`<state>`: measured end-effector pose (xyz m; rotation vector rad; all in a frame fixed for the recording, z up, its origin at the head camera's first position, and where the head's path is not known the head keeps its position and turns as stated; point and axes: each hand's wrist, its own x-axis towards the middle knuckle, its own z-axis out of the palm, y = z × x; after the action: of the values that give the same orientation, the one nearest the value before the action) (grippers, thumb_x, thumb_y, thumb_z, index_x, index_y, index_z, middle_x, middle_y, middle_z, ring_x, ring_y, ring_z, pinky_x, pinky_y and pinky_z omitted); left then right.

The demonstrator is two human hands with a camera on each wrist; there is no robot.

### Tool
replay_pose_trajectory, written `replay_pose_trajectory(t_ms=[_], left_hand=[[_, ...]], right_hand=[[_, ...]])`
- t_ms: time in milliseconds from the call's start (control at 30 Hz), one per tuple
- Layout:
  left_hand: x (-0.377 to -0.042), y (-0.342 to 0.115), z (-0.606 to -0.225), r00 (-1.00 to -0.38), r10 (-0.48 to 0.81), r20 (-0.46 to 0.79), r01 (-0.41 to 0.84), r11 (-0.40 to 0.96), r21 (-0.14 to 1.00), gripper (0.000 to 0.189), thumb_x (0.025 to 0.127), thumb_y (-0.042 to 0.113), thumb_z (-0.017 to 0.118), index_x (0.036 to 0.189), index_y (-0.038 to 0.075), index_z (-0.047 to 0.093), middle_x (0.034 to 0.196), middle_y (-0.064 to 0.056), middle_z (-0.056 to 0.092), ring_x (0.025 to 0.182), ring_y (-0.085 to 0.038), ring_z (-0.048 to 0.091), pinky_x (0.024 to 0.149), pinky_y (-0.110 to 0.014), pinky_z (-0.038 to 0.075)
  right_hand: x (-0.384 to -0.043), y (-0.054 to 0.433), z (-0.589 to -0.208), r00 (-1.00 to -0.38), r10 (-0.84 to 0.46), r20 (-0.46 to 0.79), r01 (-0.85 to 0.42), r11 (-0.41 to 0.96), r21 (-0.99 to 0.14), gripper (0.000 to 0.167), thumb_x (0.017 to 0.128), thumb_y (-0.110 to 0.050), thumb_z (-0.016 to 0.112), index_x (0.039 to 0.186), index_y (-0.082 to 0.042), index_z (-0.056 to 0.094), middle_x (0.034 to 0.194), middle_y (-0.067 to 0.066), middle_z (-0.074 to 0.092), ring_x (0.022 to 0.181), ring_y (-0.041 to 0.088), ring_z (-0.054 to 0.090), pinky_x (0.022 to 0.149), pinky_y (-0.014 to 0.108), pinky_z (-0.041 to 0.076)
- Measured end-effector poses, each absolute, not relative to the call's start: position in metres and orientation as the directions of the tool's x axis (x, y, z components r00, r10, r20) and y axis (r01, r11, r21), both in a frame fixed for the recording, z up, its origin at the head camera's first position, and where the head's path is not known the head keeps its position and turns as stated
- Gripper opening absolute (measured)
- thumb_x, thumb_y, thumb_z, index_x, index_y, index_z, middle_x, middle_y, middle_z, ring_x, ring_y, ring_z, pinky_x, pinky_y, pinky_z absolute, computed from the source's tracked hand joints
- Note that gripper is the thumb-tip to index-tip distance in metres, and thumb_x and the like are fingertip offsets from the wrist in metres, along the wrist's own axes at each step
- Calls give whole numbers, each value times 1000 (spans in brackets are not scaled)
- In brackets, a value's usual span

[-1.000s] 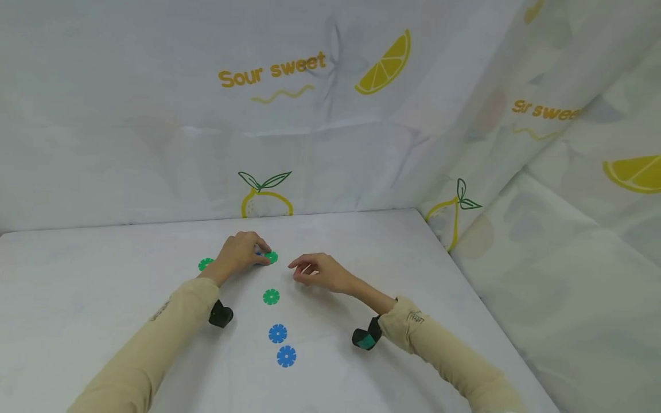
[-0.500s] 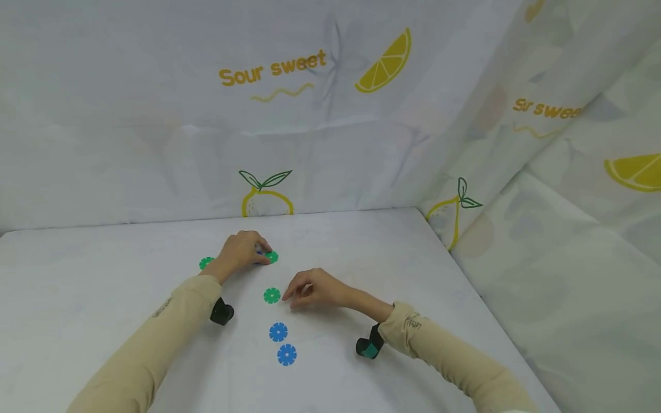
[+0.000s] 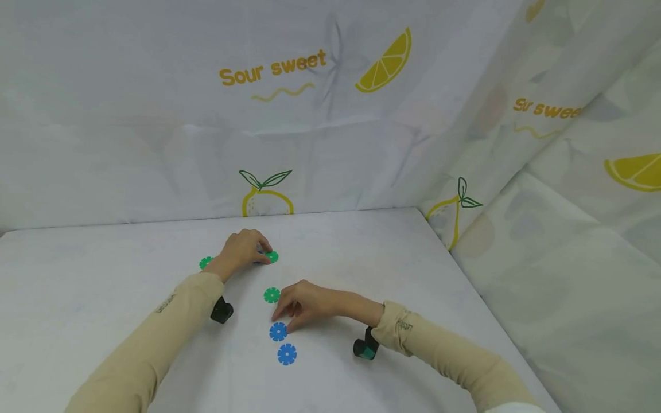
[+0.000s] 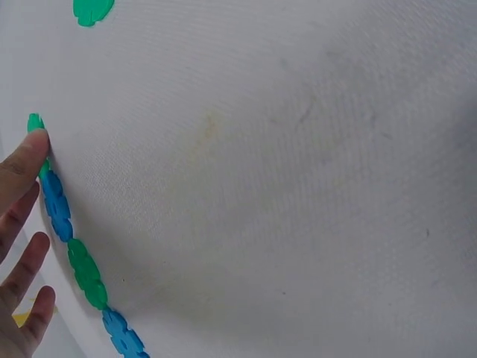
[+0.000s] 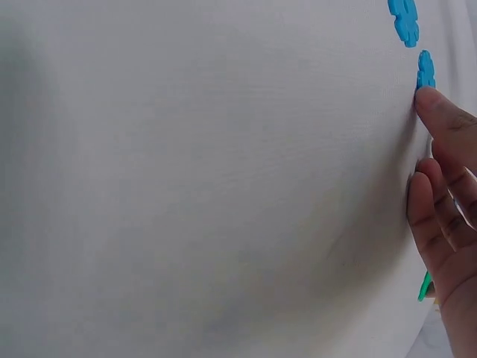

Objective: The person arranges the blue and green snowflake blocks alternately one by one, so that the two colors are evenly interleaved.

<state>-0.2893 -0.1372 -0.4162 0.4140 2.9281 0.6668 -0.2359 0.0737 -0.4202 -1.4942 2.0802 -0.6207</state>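
My left hand (image 3: pixel 241 249) pinches a green notched plastic disc (image 3: pixel 272 257) between thumb and index finger, at the table's far side. In the left wrist view this disc ends a row with a blue disc (image 4: pixel 57 205), another green disc (image 4: pixel 87 274) and a further blue disc (image 4: pixel 124 334). The hand hides much of that row in the head view. My right hand (image 3: pixel 307 303) is lowered over a nearer blue notched disc (image 3: pixel 278 331). Its thumb touches the disc's edge and its index finger is near the far edge; both are loosely bent.
A loose green disc (image 3: pixel 271 295) lies between the hands, just beyond the right fingers. Closest to me lies another blue disc (image 3: pixel 287 354). One more green disc (image 3: pixel 206 262) shows left of the left wrist. White printed cloth (image 3: pixel 155 143) hangs behind the white table (image 3: pixel 387 246).
My right hand has come down toward me, from beside the left fingertips, past the loose green disc to the nearer blue disc. The left hand has stayed on its green disc.
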Motion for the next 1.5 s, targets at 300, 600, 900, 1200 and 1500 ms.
replay_pose_trajectory(t_ms=[300,600,900,1200,1500], left_hand=[[-292,-137,-421,-949,314,-22,273,857,437,21,75,20,82,92,10,76,107,-10,69,102,-31,61,87,-47,47],[-291,-136,-420,-950,311,-28,267,856,442,21,75,20,81,93,10,75,107,-11,68,102,-31,61,89,-47,47],[-289,-136,-416,-947,321,-15,280,849,447,22,76,19,81,93,8,75,108,-12,68,104,-33,60,88,-47,47],[-291,-136,-416,-949,312,-38,264,857,442,23,77,20,81,95,8,75,110,-12,68,109,-34,58,93,-48,45],[-292,-139,-420,-951,307,-42,255,852,457,23,76,20,81,94,8,75,111,-13,67,107,-34,59,91,-49,46]], right_hand=[[-240,70,-417,-203,-959,-197,-737,282,-614,28,81,-13,77,109,-7,73,98,-1,66,78,5,53,68,13,48],[-240,69,-415,-186,-961,-206,-749,275,-603,28,82,-15,77,109,-9,73,98,-1,64,74,7,50,64,11,43],[-242,70,-417,-177,-964,-200,-748,264,-609,30,82,-15,77,111,-9,72,96,0,62,73,9,48,64,11,40],[-244,76,-417,-223,-968,-118,-719,245,-650,27,80,-15,78,105,-6,73,94,0,66,75,8,56,66,15,49],[-250,84,-421,-340,-938,-72,-659,292,-694,25,79,-12,79,101,-3,72,89,1,68,75,7,59,72,16,52]])
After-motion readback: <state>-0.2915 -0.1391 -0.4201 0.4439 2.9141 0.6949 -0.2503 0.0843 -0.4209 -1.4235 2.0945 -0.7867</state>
